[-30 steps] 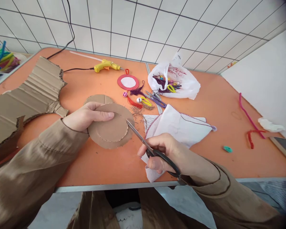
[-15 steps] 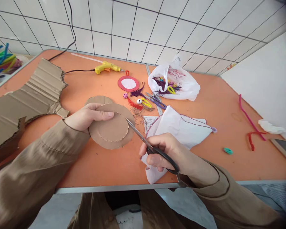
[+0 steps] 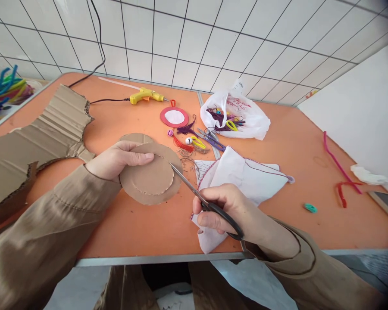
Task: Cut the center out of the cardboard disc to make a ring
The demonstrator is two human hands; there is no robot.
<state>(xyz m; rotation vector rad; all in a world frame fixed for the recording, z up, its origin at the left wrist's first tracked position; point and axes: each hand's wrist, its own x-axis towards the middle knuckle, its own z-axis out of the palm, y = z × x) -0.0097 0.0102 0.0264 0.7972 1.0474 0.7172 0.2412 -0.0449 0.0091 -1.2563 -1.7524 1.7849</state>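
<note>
Between the thumb and fingers of my left hand (image 3: 121, 158) is a brown cardboard disc (image 3: 145, 199), its thumb lying on the upper face. A smaller round outline with a rough cut edge shows inside the disc. My right hand (image 3: 228, 211) is closed round the black handles of a pair of scissors (image 3: 189, 185). Their blade tips meet the cut edge of the inner round on its right side. Another piece of cardboard (image 3: 136, 137) lies partly hidden behind the disc. White cloth (image 3: 242, 176) with dark red stitched edging is spread beneath and beyond my right hand.
A large cut cardboard sheet (image 3: 54, 125) covers the left side. Farther back are a yellow glue gun (image 3: 145, 95), a red-rimmed round (image 3: 174, 117), purple-handled scissors (image 3: 215, 141) and a white plastic bag (image 3: 248, 116) with tassels. Pipe cleaners (image 3: 334, 157) lie at right.
The view has shifted slightly, moving the table items a little lower in the picture. Both hands keep their hold, and the scissor tips remain at the inner round's edge.
</note>
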